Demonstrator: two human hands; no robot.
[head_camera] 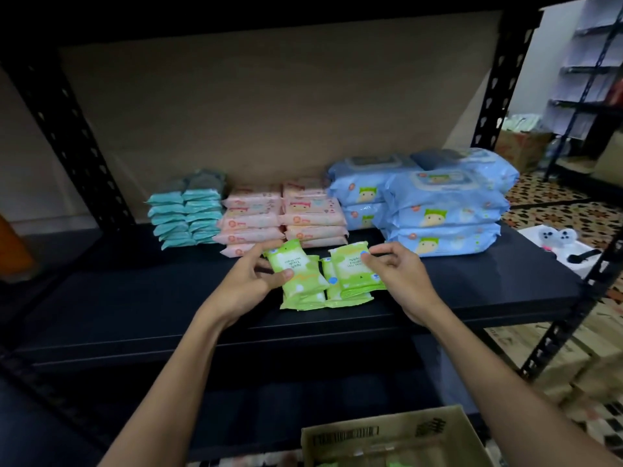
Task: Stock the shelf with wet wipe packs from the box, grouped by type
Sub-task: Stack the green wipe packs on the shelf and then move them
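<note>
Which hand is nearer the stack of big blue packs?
Right. The right hand, pinching a green pack, sits just below the blue packs; the left hand is farther left, below the pink packs.

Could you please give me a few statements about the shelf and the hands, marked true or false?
1. Each hand holds a green pack. True: the left hand grips the left green pack, the right hand the right green pack.
2. The blue packs are the smallest. False: they are the largest.
3. The pink packs sit between the teal packs and the blue ones. True.
4. The cardboard box stands on the shelf. False: it is below, nearer the camera.
</note>
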